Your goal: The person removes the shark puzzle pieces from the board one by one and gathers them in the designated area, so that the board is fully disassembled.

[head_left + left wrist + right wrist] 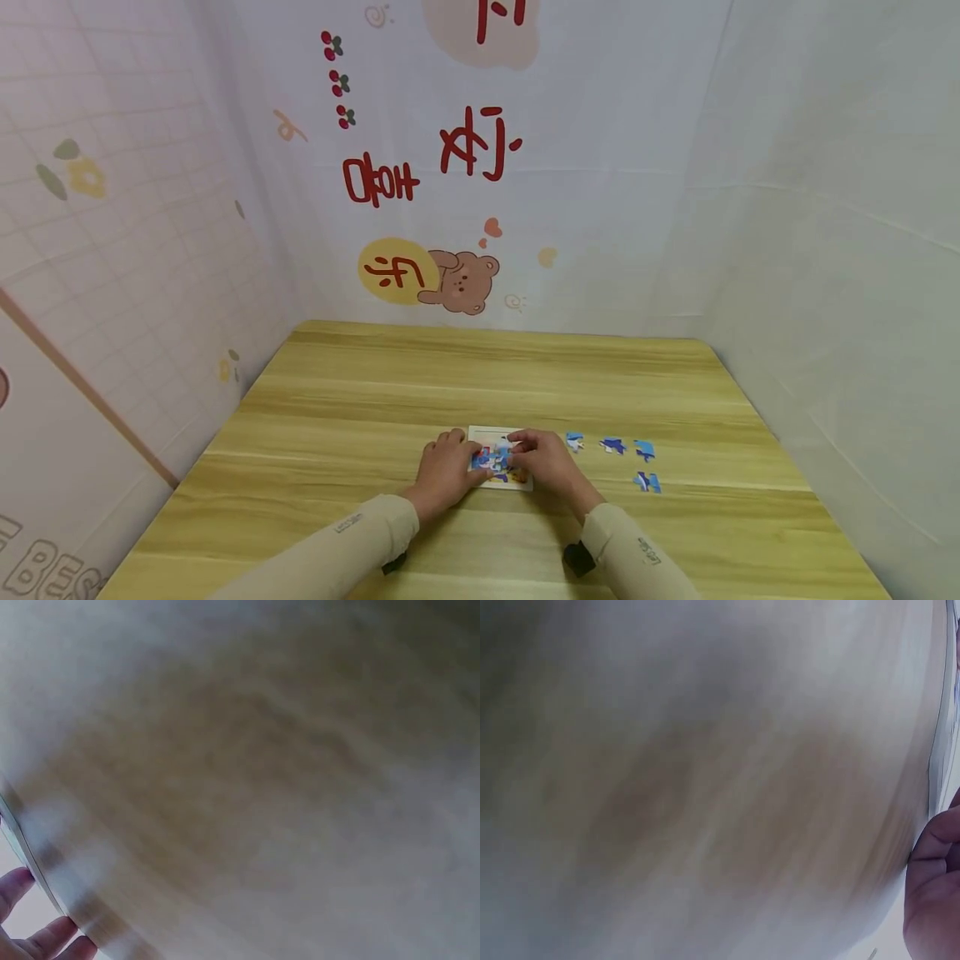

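Observation:
In the head view, a small white-bordered puzzle board (480, 434) lies on the table, with colourful jigsaw pieces fitted in part of it. My left hand (444, 468) rests against the board's left side, thumb and index finger reaching over onto the pieces. In the left wrist view, fingertips (54, 934) of that hand show at the lower left corner. Over the board's right side, my right hand (549, 460) pinches a light blue puzzle piece (504, 446) between thumb and index finger. The hands partly cover the board. At the right wrist view's edge, the right hand's fingers (930, 859) appear curled.
To the right lie several loose blue-and-white puzzle pieces: one (574, 441) close to the right hand, another (612, 446) beyond it, then a pair (644, 450) one above the other. The wooden table (360, 375) meets printed cloth walls at back and sides.

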Demonstrator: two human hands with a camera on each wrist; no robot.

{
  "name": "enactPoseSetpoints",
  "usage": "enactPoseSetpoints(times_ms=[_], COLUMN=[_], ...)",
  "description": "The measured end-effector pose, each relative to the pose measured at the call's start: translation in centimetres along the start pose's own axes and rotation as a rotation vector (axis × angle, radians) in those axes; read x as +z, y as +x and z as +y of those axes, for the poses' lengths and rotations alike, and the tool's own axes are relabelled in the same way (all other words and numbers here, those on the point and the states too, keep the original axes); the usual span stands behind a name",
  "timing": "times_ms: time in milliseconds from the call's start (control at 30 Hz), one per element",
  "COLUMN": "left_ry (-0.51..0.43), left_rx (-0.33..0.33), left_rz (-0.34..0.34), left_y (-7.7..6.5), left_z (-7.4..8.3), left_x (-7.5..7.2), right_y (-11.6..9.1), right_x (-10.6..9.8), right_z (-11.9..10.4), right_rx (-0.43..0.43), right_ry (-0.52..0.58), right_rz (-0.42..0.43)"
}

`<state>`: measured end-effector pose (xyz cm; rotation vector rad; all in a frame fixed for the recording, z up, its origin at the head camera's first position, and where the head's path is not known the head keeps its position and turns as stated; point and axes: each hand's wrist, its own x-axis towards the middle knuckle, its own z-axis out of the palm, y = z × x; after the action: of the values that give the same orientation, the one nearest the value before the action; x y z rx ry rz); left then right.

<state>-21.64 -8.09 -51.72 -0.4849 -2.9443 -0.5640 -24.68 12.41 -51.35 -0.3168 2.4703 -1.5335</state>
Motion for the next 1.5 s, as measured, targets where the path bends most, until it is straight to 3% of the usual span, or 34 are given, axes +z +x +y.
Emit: enactPoseSetpoints(times_ms=[300,667,1000,1500], left_ry=[-0.008,-0.026,-0.041,-0.027], left_rx=[-0.001,0.002,0.003,0.006], left_rz=[-0.001,0.0,-0.012,0.016], left_y=[-0.1,-0.1,-0.3,0.3], left_z=[0.1,0.3,0.5,1.0], left_x=[-0.1,-0.2,-0.4,0.1], right_y=[-0.9,-3.4,-5.7,-6.2], right_x=[-2.0,-6.7,-10.4,-15.0], right_z=[1.1,2.2,4.5,6.2], right_rx=[0.029,0.1,0.044,-0.016], right_ry=[0.036,0.066,-0.058,-0.245], right_rz=[-0.015,0.046,0.031,0.01])
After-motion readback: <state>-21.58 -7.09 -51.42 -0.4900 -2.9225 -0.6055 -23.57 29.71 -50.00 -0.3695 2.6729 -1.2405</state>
